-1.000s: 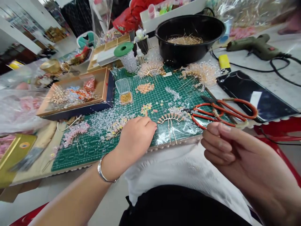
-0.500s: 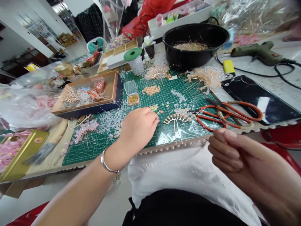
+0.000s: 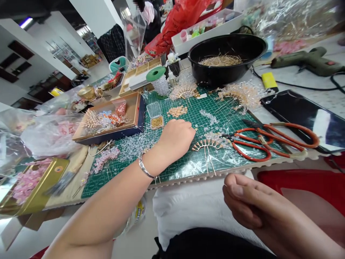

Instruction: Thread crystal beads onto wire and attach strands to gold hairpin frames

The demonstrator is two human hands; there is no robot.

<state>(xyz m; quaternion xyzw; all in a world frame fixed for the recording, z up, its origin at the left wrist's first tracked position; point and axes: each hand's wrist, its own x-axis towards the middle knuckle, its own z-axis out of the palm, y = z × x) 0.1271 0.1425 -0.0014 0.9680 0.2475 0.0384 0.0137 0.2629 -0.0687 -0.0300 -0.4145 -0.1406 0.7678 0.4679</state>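
My left hand (image 3: pixel 177 139), a silver bangle at its wrist, rests low over the green cutting mat (image 3: pixel 175 171). Its fingers curl downward beside small pale sequin-like pieces; the fingertips and anything in them are hidden. Just right of it lies a gold hairpin (image 3: pixel 207 144) with a curved, beaded top and two long prongs, clear beads (image 3: pixel 215 137) behind it. My right hand (image 3: pixel 242 199) is closed in a pinch in front of the table edge, above my lap. From its fingertips juts a faint, thin line that looks like wire.
Orange-handled pliers and cutters (image 3: pixel 265 142) lie right of the hairpin, near a dark tablet (image 3: pixel 304 111). Behind stand a black basin (image 3: pixel 229 73) and a bead spool (image 3: pixel 159 81). An open box (image 3: pixel 113 118), a small case of gold beads (image 3: pixel 157 122) and loose clear beads (image 3: pixel 134 144) lie leftward.
My left hand has shifted right, closer to the hairpin, and now covers most of the pale pieces. My right hand has moved left and down, toward my lap. The camera view has tilted slightly.
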